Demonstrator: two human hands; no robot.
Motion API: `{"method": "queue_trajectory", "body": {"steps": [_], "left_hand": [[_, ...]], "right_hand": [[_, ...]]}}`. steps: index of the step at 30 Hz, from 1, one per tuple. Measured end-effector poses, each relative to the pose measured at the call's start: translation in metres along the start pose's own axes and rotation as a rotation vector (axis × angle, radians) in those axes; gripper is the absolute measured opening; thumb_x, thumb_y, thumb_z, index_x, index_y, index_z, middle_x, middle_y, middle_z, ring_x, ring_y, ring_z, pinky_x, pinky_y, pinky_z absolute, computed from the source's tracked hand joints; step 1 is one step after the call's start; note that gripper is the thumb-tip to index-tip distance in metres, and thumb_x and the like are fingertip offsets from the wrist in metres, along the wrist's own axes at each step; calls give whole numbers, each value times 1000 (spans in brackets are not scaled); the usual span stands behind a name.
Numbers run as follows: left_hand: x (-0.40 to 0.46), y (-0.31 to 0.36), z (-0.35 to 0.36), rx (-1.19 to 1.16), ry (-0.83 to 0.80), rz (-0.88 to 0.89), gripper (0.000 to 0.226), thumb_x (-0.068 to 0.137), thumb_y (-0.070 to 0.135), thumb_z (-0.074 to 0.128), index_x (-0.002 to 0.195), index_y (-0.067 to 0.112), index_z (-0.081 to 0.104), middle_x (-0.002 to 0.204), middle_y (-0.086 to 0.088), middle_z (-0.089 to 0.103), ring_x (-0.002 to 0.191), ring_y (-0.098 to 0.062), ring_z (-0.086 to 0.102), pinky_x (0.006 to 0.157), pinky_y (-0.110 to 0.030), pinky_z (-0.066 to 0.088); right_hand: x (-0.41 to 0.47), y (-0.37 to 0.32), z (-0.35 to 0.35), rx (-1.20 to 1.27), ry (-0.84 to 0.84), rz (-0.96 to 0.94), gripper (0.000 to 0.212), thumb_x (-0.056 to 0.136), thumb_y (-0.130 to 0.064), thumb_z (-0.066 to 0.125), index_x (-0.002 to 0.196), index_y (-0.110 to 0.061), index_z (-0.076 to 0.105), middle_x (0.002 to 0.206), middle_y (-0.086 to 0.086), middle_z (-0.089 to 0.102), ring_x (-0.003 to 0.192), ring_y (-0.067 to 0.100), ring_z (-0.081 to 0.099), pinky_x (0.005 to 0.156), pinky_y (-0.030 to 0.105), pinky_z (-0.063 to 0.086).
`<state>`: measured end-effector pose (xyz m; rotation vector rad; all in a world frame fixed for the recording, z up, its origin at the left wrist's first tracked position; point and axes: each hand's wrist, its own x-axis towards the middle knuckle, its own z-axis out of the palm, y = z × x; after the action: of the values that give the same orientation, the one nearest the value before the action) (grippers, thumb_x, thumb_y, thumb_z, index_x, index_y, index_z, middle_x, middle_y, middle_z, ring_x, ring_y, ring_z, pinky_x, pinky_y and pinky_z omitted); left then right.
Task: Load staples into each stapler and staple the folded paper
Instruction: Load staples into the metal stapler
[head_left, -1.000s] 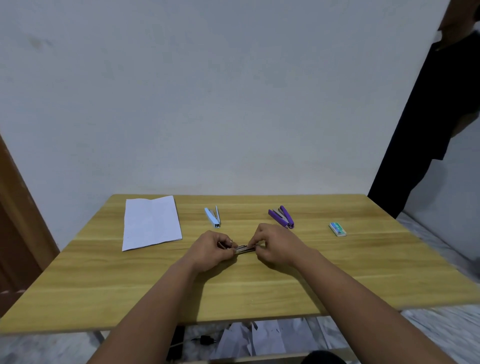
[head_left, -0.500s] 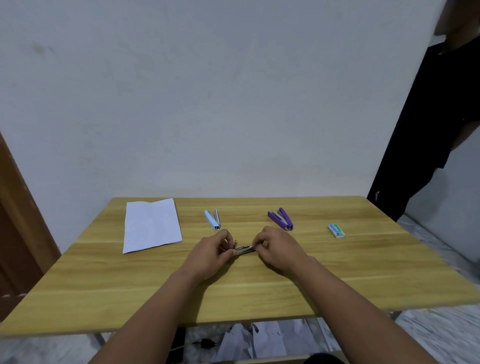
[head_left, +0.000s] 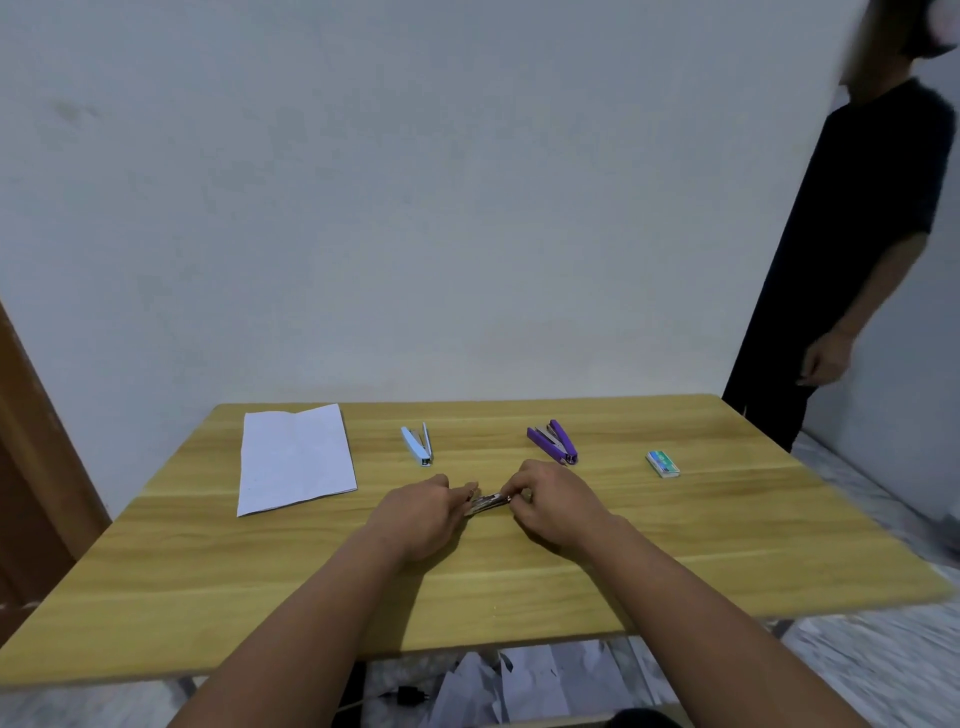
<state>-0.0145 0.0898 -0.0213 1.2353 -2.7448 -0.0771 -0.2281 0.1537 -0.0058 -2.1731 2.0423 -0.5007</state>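
At the middle of the wooden table (head_left: 675, 566) my left hand (head_left: 418, 519) and my right hand (head_left: 553, 506) pinch the two ends of a small metal strip of staples (head_left: 487, 503) that lies low over the tabletop. A light blue stapler (head_left: 417, 445) lies open behind my left hand. Behind my right hand a purple stapler (head_left: 553, 441) lies open too. The folded white paper (head_left: 296, 457) rests flat at the back left. A small green and white staple box (head_left: 662, 463) sits at the right.
A person in black (head_left: 852, 249) stands at the table's far right corner, one hand hanging down. A brown door frame (head_left: 26, 467) borders the left. Crumpled papers and a cable (head_left: 415, 693) lie on the floor under the table's near edge.
My hands stay on the staple strip with hardly any shift. The view has tilted upward, so more of the standing person shows at the right.
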Motion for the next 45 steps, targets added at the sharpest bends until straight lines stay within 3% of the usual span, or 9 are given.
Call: {"method": "queue_trajectory", "body": {"steps": [5, 11, 16, 20, 26, 32, 38, 41, 45], "left_hand": [[-2, 0, 2, -42, -13, -31, 46, 109, 48, 31, 152, 42, 44, 108, -3, 58, 93, -22, 60, 74, -35, 49], [-9, 6, 3, -36, 16, -48, 42, 108, 52, 30, 139, 38, 55, 100, -1, 52, 86, -21, 60, 73, -36, 49], [-11, 3, 3, -56, 41, -61, 42, 107, 56, 30, 138, 46, 56, 100, 0, 54, 86, -21, 60, 72, -36, 50], [-11, 2, 5, -69, 47, -72, 40, 107, 53, 34, 138, 47, 57, 100, 2, 53, 87, -19, 60, 74, -35, 53], [-14, -20, -16, -512, -78, -128, 52, 90, 26, 69, 140, 33, 59, 106, 8, 68, 91, -8, 66, 82, -25, 53], [-16, -20, -24, -898, 342, -336, 50, 76, 25, 89, 115, 38, 61, 84, 4, 77, 72, -10, 73, 72, -32, 61], [4, 19, -5, -400, 467, -188, 20, 93, 36, 71, 110, 26, 71, 92, 8, 76, 87, -18, 70, 71, -36, 56], [12, 28, 0, -84, 341, -103, 27, 102, 35, 53, 119, 24, 70, 98, 3, 70, 99, -24, 58, 73, -38, 53], [18, 28, 4, 130, 170, -82, 44, 105, 36, 42, 144, 22, 54, 124, -3, 65, 117, -31, 52, 89, -42, 49]], "right_hand": [[1, -7, -5, 7, -31, 37, 26, 100, -35, 59, 118, -27, 77, 114, -7, 65, 98, 13, 60, 86, 38, 57], [6, -34, 2, 239, 86, 155, 27, 91, -51, 68, 88, -26, 74, 90, -11, 69, 85, 9, 65, 72, 34, 57], [22, -32, 12, 307, 22, 271, 12, 90, -36, 77, 89, -24, 75, 87, -8, 73, 81, 12, 69, 77, 43, 62], [22, -21, 12, 431, 44, 414, 35, 79, -36, 90, 97, -22, 64, 90, -2, 67, 85, 18, 66, 65, 32, 46], [24, -12, 17, 540, 37, 473, 31, 75, -30, 95, 87, -18, 68, 92, 2, 74, 95, 22, 70, 86, 42, 57], [29, -13, 22, 526, 20, 447, 28, 75, -39, 94, 79, -18, 75, 84, -1, 78, 88, 19, 73, 85, 44, 60], [24, -7, 24, 546, 17, 426, 22, 82, -41, 88, 80, -23, 77, 82, -4, 77, 81, 17, 72, 76, 38, 58], [21, -3, 26, 623, 7, 427, 8, 89, -27, 82, 85, -21, 78, 74, 3, 76, 63, 19, 65, 66, 40, 55], [20, 2, 30, 647, 27, 426, 4, 90, -22, 81, 91, -22, 78, 77, 7, 78, 60, 16, 63, 61, 37, 52]]}}
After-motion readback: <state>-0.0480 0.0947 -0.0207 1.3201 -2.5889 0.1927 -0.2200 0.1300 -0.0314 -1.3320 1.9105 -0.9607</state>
